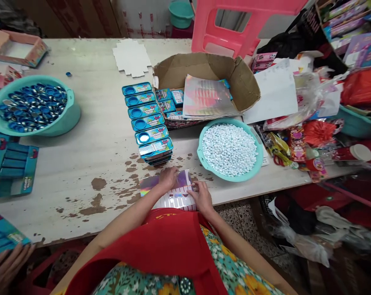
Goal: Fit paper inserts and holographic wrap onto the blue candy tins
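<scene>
A shiny holographic sticker sheet [182, 178] with rows of silvery strips lies at the table's front edge, close to the red apron. My left hand [168, 178] rests on its upper part, fingers curled and closed on it. At the sheet's right edge my right hand [203, 197] pinches with thumb and fingertips; what exactly lies between them is too small to make out. Just beyond my hands stands a stack of blue tins [156, 148] marked "Caramelo Macizo", the top one with a silvery strip across it. More such tins [145, 110] run back from it in an overlapping row.
To the right is a turquoise basin [200, 155] of small white candies. Behind it, a cardboard box [245, 88] holds blue packets and more sheets. A basin [71, 119] of blue lids stands at left. A co-worker's hand [12, 262] touches a blue display box [4, 235] at lower left.
</scene>
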`<state>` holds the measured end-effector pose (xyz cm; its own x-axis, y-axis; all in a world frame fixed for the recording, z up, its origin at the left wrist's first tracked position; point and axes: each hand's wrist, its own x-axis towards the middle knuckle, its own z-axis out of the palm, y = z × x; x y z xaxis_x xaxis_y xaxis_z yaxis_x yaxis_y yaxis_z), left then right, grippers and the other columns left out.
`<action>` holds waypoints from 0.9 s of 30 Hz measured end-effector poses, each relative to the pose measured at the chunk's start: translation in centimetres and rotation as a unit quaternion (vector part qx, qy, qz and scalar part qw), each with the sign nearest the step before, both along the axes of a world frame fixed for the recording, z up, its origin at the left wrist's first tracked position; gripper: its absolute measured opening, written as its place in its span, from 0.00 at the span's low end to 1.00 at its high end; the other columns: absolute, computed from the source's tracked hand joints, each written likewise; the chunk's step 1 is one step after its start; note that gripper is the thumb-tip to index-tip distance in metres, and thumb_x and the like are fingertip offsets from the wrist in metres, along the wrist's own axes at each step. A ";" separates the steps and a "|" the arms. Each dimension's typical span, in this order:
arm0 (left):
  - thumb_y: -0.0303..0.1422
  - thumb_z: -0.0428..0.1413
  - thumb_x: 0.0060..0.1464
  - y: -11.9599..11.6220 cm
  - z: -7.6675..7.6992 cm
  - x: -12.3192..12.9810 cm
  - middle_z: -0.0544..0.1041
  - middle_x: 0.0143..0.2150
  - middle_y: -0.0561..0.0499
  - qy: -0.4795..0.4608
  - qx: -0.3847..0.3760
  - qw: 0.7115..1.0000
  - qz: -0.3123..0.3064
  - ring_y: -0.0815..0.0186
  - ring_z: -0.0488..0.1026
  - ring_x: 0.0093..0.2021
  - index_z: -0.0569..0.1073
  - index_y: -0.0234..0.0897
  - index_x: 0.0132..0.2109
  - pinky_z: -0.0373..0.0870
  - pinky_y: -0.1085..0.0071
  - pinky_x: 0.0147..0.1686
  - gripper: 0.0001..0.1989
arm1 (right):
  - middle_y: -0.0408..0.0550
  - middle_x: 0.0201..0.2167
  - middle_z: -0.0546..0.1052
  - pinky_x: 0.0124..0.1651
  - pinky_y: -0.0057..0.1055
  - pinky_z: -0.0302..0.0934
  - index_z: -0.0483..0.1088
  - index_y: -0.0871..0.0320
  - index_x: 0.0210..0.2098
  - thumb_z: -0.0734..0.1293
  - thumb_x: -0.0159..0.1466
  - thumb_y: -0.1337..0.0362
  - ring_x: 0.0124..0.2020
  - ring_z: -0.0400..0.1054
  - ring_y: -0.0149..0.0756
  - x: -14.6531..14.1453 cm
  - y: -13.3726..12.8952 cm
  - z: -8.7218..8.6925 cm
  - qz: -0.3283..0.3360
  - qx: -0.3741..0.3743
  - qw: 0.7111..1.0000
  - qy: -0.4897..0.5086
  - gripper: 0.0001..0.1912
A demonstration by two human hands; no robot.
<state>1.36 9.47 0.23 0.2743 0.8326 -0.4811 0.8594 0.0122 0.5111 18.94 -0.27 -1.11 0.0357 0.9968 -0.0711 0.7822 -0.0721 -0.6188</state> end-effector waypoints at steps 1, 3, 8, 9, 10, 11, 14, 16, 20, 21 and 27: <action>0.35 0.47 0.59 0.0 0.6 -0.2 0.77 0.41 0.48 -0.026 0.002 1.000 -0.003 0.62 0.71 0.42 0.72 0.39 0.43 0.61 0.69 0.41 0.11 | 0.53 0.42 0.70 0.41 0.37 0.64 0.64 0.56 0.49 0.64 0.62 0.59 0.41 0.68 0.42 -0.2 0.6 1.0 0.015 0.033 0.999 -0.002 0.16; 0.36 0.46 0.59 -0.1 1.8 -0.6 0.77 0.39 0.48 -0.054 0.026 0.998 -0.014 0.62 0.71 0.41 0.74 0.39 0.39 0.61 0.70 0.40 0.13 | 0.57 0.48 0.68 0.50 0.41 0.60 0.61 0.57 0.55 0.62 0.64 0.59 0.49 0.63 0.45 -0.8 2.0 2.9 0.047 0.094 0.994 -0.031 0.21; 0.35 0.45 0.59 -0.5 3.9 -0.7 0.78 0.36 0.49 -0.053 0.074 0.995 -0.033 0.62 0.70 0.40 0.74 0.38 0.36 0.60 0.69 0.42 0.13 | 0.55 0.57 0.66 0.54 0.46 0.54 0.60 0.53 0.59 0.60 0.65 0.58 0.55 0.58 0.51 -2.0 4.1 4.2 0.120 0.122 0.973 -0.153 0.23; 0.35 0.45 0.59 -0.6 4.1 -0.6 0.78 0.36 0.49 -0.051 0.076 0.995 -0.033 0.62 0.70 0.40 0.74 0.38 0.36 0.60 0.69 0.42 0.14 | 0.54 0.58 0.66 0.54 0.47 0.54 0.59 0.53 0.60 0.59 0.66 0.59 0.55 0.58 0.51 -2.0 4.0 4.0 0.135 0.119 0.969 -0.167 0.23; 0.35 0.45 0.59 -0.7 4.1 -0.6 0.78 0.36 0.49 -0.050 0.075 0.995 -0.031 0.62 0.70 0.40 0.73 0.38 0.35 0.60 0.69 0.42 0.14 | 0.54 0.58 0.65 0.54 0.47 0.53 0.58 0.53 0.61 0.59 0.66 0.60 0.56 0.57 0.52 -2.0 3.9 3.8 0.148 0.118 0.966 -0.178 0.24; 0.36 0.44 0.59 -0.8 4.2 -0.6 0.77 0.36 0.48 -0.049 0.073 0.996 -0.028 0.62 0.70 0.40 0.73 0.38 0.35 0.60 0.69 0.43 0.14 | 0.54 0.59 0.64 0.54 0.48 0.52 0.57 0.53 0.62 0.58 0.66 0.61 0.57 0.56 0.52 -1.9 3.6 3.6 0.159 0.118 0.962 -0.186 0.24; 0.36 0.45 0.59 -0.8 4.1 -0.5 0.77 0.36 0.48 -0.053 0.064 0.996 -0.017 0.62 0.70 0.39 0.73 0.38 0.35 0.60 0.69 0.41 0.14 | 0.52 0.62 0.60 0.57 0.50 0.49 0.53 0.52 0.64 0.58 0.66 0.64 0.61 0.52 0.53 -1.4 2.8 3.3 0.181 0.127 0.954 -0.202 0.26; 0.36 0.45 0.58 -0.7 4.1 -0.5 0.77 0.35 0.48 -0.059 0.058 0.996 -0.018 0.63 0.70 0.38 0.73 0.38 0.34 0.60 0.70 0.39 0.14 | 0.51 0.63 0.59 0.58 0.51 0.48 0.51 0.52 0.64 0.58 0.66 0.65 0.63 0.50 0.53 -1.2 2.4 3.3 0.190 0.131 0.950 -0.210 0.27; 0.36 0.45 0.57 -0.4 4.3 -0.5 0.77 0.33 0.48 -0.066 0.052 0.996 -0.034 0.64 0.70 0.34 0.74 0.37 0.33 0.59 0.71 0.35 0.14 | 0.51 0.64 0.57 0.60 0.51 0.46 0.50 0.52 0.65 0.58 0.66 0.66 0.65 0.47 0.52 -1.0 2.5 3.3 0.201 0.131 0.947 -0.216 0.28; 0.36 0.45 0.57 -0.3 4.3 -0.6 0.77 0.33 0.48 -0.067 0.052 0.996 -0.040 0.64 0.70 0.34 0.74 0.37 0.34 0.59 0.71 0.34 0.14 | 0.51 0.64 0.56 0.61 0.51 0.46 0.51 0.52 0.65 0.58 0.66 0.66 0.65 0.46 0.52 -1.0 2.5 3.3 0.203 0.129 0.946 -0.216 0.28; 0.35 0.46 0.57 0.0 4.6 -0.8 0.78 0.34 0.49 -0.080 0.031 0.995 -0.044 0.64 0.70 0.34 0.75 0.37 0.36 0.60 0.72 0.33 0.14 | 0.51 0.63 0.58 0.61 0.50 0.46 0.55 0.52 0.62 0.59 0.65 0.66 0.65 0.47 0.51 -1.0 2.6 3.5 0.218 0.123 0.945 -0.211 0.26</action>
<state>0.59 9.52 4.87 0.4161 0.8286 -0.3745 0.7636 -0.0948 0.6387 17.97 2.33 2.35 -0.4095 0.9076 0.0927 0.8850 0.4199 -0.2012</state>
